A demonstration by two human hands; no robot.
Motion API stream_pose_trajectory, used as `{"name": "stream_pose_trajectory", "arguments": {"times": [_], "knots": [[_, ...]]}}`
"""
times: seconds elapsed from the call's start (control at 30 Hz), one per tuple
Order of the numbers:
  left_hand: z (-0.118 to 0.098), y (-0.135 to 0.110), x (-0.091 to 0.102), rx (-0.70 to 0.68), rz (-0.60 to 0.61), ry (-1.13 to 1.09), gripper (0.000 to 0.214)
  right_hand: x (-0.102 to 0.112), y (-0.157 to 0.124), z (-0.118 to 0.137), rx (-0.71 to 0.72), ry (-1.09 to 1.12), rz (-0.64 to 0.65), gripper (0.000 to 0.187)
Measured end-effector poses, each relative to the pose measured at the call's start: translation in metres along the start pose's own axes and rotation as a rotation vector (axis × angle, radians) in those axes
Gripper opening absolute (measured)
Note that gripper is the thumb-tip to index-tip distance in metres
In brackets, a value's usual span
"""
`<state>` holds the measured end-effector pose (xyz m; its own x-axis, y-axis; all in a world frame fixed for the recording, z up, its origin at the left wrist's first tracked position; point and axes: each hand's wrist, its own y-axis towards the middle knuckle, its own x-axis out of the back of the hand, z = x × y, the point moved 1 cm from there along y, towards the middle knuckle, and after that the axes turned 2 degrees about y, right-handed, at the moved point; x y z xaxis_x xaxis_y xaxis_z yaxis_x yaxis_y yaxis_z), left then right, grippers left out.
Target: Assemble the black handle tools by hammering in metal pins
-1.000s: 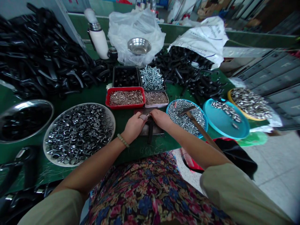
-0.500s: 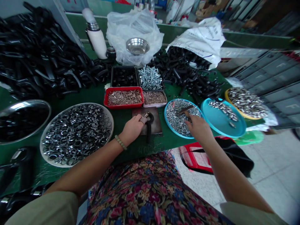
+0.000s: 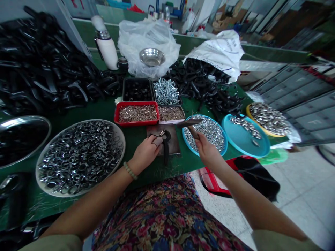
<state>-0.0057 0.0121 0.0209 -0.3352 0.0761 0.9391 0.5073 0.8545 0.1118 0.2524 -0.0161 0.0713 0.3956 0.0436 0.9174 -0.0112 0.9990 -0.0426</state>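
White woven polypropylene sack [image 3: 217, 52]: "Polypropylene" printed in dark letters near its lower edge, slightly blurred. Other dark printed lines sit higher on the sack, too small to read. Far beyond the sack and to the left, red marks [image 3: 74, 4] on a pale wall panel [image 3: 78, 7]; illegible.

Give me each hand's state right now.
Left hand: curled at a black handle, grip can't be told.
Right hand: closed, holding a hammer.
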Motion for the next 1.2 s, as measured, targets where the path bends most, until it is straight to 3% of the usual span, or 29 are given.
{"name": "stream_pose_trajectory", "arguments": {"times": [0.1, 0.2, 0.3, 0.43, 0.57, 0.7, 0.77, 0.83, 0.9, 0.97, 1.03, 1.1, 1.2], "knots": [[0.001, 0.001, -0.002, 0.003, -0.003, 0.009, 0.025, -0.006, 0.006, 0.036, 0.138, 0.146, 0.047, 0.046], [0.001, 0.001, -0.003, -0.002, -0.002, 0.020, 0.026, -0.013, 0.015, 0.052, 0.161, 0.181, 0.027, 0.048], [0.001, 0.001, -0.002, -0.006, 0.002, 0.030, 0.026, -0.018, 0.020, 0.055, 0.133, 0.133, 0.157, 0.048], [0.001, 0.000, -0.002, -0.006, 0.004, 0.039, 0.030, -0.016, 0.019, 0.054, 0.132, 0.171, 0.034, 0.048], [0.001, 0.002, -0.003, -0.001, 0.005, 0.051, 0.030, -0.018, 0.017, 0.053, 0.112, 0.095, 0.147, 0.047], [-0.002, 0.002, -0.007, -0.013, -0.007, 0.041, 0.031, -0.019, 0.020, 0.052, 0.101, 0.122, 0.034, 0.048], [-0.002, -0.001, -0.007, -0.005, -0.006, 0.015, 0.032, -0.019, 0.019, 0.052, 0.087, 0.104, 0.102, 0.047], [0.000, -0.004, 0.001, 0.015, -0.019, -0.052, 0.033, -0.016, 0.014, 0.053, 0.112, 0.120, 0.155, 0.047], [0.008, 0.001, 0.019, 0.059, -0.113, -0.145, 0.035, -0.012, 0.006, 0.056, 0.152, 0.190, 0.080, 0.049], [0.020, 0.020, 0.041, 0.110, -0.263, -0.193, 0.036, -0.012, -0.003, 0.058, 0.160, 0.196, 0.068, 0.051], [0.029, 0.055, 0.058, 0.117, -0.337, -0.137, 0.031, -0.018, -0.009, 0.059, 0.139, 0.124, 0.188, 0.050], [0.032, 0.100, 0.061, 0.083, -0.251, -0.016, 0.028, -0.024, -0.011, 0.059, 0.121, 0.076, 0.280, 0.048], [0.026, 0.160, 0.047, -0.016, -0.015, 0.105, 0.022, -0.021, -0.012, 0.055, 0.115, 0.191, 0.107, 0.046]]}}
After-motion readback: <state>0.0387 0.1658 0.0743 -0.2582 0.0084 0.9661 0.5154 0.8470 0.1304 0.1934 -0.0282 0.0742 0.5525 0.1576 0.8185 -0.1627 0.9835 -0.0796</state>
